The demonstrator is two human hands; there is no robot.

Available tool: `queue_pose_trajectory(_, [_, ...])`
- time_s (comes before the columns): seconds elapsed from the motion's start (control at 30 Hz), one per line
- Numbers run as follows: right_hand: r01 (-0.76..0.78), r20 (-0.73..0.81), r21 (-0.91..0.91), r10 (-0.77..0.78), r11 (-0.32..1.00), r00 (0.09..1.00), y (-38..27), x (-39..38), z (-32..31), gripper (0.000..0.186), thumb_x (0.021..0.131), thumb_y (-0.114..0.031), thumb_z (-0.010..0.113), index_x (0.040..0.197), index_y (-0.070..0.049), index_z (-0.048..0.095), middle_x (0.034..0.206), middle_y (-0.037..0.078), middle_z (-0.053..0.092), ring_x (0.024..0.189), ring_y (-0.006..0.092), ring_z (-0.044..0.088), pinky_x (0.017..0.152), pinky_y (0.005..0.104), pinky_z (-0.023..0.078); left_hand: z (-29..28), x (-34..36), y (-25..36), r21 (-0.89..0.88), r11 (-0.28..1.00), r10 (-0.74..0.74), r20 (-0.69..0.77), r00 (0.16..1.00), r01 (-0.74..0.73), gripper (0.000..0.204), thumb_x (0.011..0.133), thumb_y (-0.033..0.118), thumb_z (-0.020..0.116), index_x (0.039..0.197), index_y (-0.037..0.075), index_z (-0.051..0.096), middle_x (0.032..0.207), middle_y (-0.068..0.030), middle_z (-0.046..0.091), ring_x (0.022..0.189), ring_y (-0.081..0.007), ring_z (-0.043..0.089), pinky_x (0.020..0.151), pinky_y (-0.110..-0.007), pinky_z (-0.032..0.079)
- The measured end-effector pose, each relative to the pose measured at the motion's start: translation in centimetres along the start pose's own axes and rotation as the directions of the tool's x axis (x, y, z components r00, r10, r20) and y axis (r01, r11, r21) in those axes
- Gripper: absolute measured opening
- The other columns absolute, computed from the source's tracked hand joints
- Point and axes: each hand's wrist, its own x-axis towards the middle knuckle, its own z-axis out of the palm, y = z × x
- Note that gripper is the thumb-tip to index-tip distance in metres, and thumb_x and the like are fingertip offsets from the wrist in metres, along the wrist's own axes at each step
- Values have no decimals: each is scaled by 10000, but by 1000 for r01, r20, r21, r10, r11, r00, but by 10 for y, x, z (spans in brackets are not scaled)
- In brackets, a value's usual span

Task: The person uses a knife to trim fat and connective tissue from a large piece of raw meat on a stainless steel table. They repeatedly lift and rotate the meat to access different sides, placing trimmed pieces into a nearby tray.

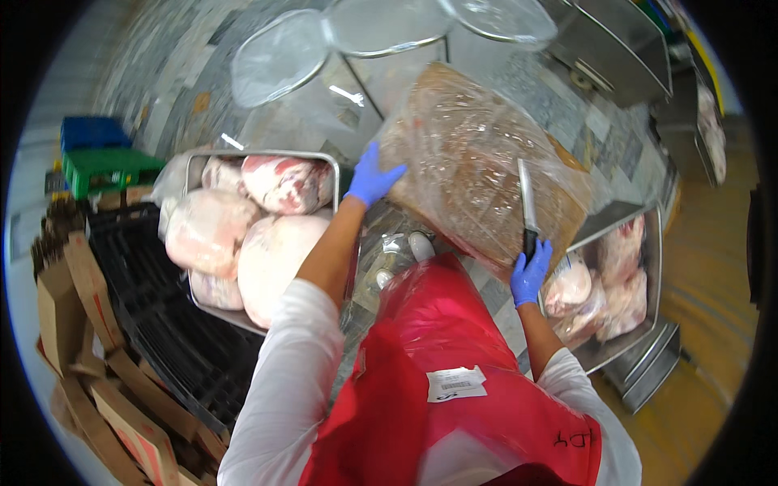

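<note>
A large brown slab-like block (462, 154) wrapped in clear, wrinkled plastic is held tilted in front of me. I cannot make out whether it is a cardboard box or something else. My left hand (373, 174), in a blue glove, grips its left edge, the thumb lying over the plastic. In my blue-gloved right hand (531, 275) is a knife (527, 202), its black handle in the closed fingers and its blade pointing away from me across the block. That hand is also at the block's near right edge; its contact with it is partly hidden.
At left stands a metal bin (336, 190) of bagged meat pieces, beside a black pallet (162, 300) and flattened cardboard (89, 308). Another metal bin (655, 283) with bagged meat is at right. Hoops with clear bags (279, 61) stand ahead, near a metal cart (608, 69).
</note>
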Motion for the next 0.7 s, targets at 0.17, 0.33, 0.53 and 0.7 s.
queue_pose_trajectory(0.17, [44, 76, -9, -43, 999, 996, 6, 11, -8, 661, 859, -172, 685, 1420, 66, 430, 1487, 331, 395, 1399, 476, 366, 1182, 488, 285, -4, -25, 13, 78, 996, 43, -101, 994, -36, 878, 894, 420, 713, 1489, -101, 331, 1532, -309, 372, 1429, -410, 377, 1191, -448, 300])
queue_pose_trajectory(0.33, [120, -63, -2, -120, 993, 991, -4, 59, -21, 664, 865, -229, 704, 1419, 42, 455, 1463, 318, 432, 1366, 467, 410, 1153, 507, 317, -20, -157, 10, -132, 987, 79, -100, 992, -92, 666, 938, 304, 677, 1448, -33, 412, 1356, -298, 540, 1250, -391, 557, 1055, -424, 448])
queue_pose_trajectory(0.53, [177, -178, 38, -167, 983, 970, -12, 263, 3, 451, 906, -246, 662, 1271, 11, 599, 1265, 245, 614, 1191, 420, 561, 1057, 483, 410, -61, -418, -59, -128, 852, -521, -111, 846, 508, 329, 946, 240, 670, 1155, -14, 691, 1028, -207, 740, 919, -304, 738, 822, -379, 568])
queue_pose_trajectory(0.7, [446, -219, -117, -461, 887, 860, -32, 448, 58, 602, 919, -346, 662, 1410, -28, 521, 1384, 269, 551, 1269, 438, 518, 1104, 477, 387, -82, -645, -106, 228, 424, -895, -41, 443, 877, 409, 944, 358, 594, 1108, 0, 706, 1045, -228, 727, 1006, -354, 708, 919, -463, 537])
